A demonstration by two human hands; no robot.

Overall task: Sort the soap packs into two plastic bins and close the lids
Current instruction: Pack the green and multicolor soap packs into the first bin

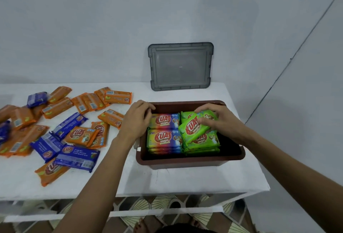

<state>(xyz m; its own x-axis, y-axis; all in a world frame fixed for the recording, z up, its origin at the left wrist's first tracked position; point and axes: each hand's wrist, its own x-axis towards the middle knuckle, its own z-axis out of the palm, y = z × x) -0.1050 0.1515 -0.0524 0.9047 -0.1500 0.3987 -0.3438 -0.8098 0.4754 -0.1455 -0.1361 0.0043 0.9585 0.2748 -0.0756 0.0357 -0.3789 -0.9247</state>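
Note:
A brown plastic bin (187,160) stands on the white table, holding stacked green soap packs (164,138) in two piles. My right hand (220,121) grips a tilted green soap pack (193,128) over the right pile inside the bin. My left hand (136,119) rests on the bin's far left corner, fingers curled over the rim. Loose orange soap packs (81,135) and blue soap packs (77,159) lie scattered on the table to the left. A grey lid (181,65) leans against the wall behind the bin.
The white table (185,180) ends at a front edge just below the bin, with patterned floor and my feet below. A pale wall rises right behind the table. Only one bin is in view.

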